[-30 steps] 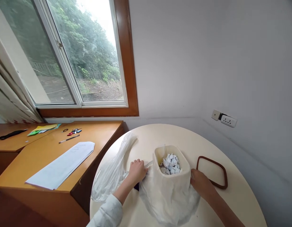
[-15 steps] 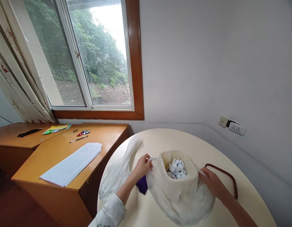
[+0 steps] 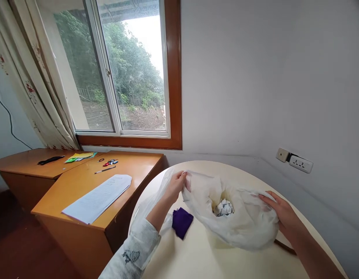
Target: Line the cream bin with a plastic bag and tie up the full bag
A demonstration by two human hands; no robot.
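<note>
A translucent white plastic bag (image 3: pixel 240 232) hangs around a cream bin (image 3: pixel 218 244) on the round table, its edge lifted and spread wide. My left hand (image 3: pixel 177 185) pinches the bag's edge on the left side. On the right, the bag's edge is gripped by my right hand (image 3: pixel 277 207). Crumpled white paper (image 3: pixel 225 208) shows through the opening, inside the bin. The bag covers most of the bin's rim and walls. A folded purple cloth (image 3: pixel 182 223) lies on the table below my left hand.
Another clear plastic bag (image 3: pixel 149 205) lies at the round table's (image 3: pixel 208 166) left side, partly behind my left arm. A brown handle (image 3: pixel 285 247) is mostly hidden by my right arm. The wooden desk (image 3: pixel 138 164) holds paper sheets (image 3: pixel 99 197), a pen (image 3: pixel 105 170) and keys (image 3: pixel 111 162).
Both hands have raised the bag's edge from around the bin's sides to above its rim and pulled it outward. The bag now covers the rim. The view has shifted left.
</note>
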